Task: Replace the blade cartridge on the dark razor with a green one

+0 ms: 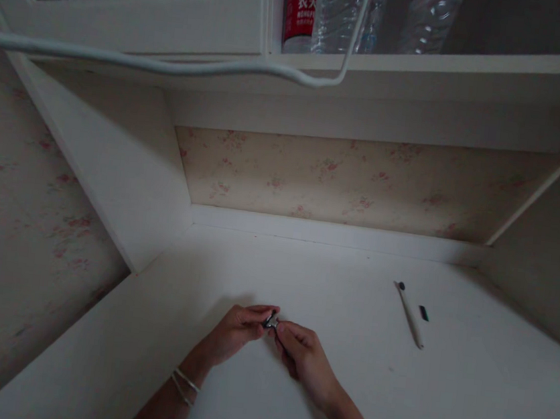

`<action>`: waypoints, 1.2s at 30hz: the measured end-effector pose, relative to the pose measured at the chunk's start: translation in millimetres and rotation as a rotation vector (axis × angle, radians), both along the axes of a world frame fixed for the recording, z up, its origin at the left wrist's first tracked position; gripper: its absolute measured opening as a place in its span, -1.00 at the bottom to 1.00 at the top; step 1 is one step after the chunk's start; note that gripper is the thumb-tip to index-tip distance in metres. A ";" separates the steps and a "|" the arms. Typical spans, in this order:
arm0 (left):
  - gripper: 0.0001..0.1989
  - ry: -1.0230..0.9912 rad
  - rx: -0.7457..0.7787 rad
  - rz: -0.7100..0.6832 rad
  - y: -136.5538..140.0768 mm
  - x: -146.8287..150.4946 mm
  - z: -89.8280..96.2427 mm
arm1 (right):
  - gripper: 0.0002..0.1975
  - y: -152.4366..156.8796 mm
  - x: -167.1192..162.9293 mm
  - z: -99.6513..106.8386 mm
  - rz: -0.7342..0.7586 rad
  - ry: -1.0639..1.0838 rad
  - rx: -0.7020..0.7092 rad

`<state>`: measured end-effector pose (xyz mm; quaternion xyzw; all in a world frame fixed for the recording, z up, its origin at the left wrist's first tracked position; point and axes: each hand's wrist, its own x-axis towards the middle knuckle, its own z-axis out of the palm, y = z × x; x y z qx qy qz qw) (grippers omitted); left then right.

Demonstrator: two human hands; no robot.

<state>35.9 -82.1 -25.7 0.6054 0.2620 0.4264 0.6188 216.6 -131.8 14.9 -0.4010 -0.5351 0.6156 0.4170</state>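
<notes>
Both hands meet above the white desk (343, 369) at a small silver-and-black razor (272, 320). My left hand (234, 331), with pale bands around its wrist, pinches the head end between thumb and fingers. From the other side, my right hand (307, 359) closes around the handle, most of which its fingers hide. Off to the right lies a slim white stick (411, 317) with a dark tip, shaped like a toothbrush. Beside it rests a small dark piece (424, 312) with a green edge, too small to name surely.
An overhead shelf (476, 57) holds a red-labelled bottle (301, 12) and several clear plastic bottles (338, 15). A pale bar (199, 66) crosses in front of the cabinet. Side panels (110, 152) and flowered wallpaper (338, 179) bound the desk.
</notes>
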 end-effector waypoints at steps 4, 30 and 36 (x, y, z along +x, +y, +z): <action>-0.72 0.059 0.016 -0.016 -2.3 -0.5 7.6 | -0.51 0.4 1.9 0.9 0.007 -0.001 0.038; -0.73 0.025 -0.040 -0.044 -0.4 -1.2 0.1 | -0.53 1.4 1.4 0.5 0.074 0.052 -0.040; -0.71 -0.125 -0.120 -0.060 0.7 1.8 -5.0 | -0.59 0.7 1.5 2.9 0.066 0.116 -0.048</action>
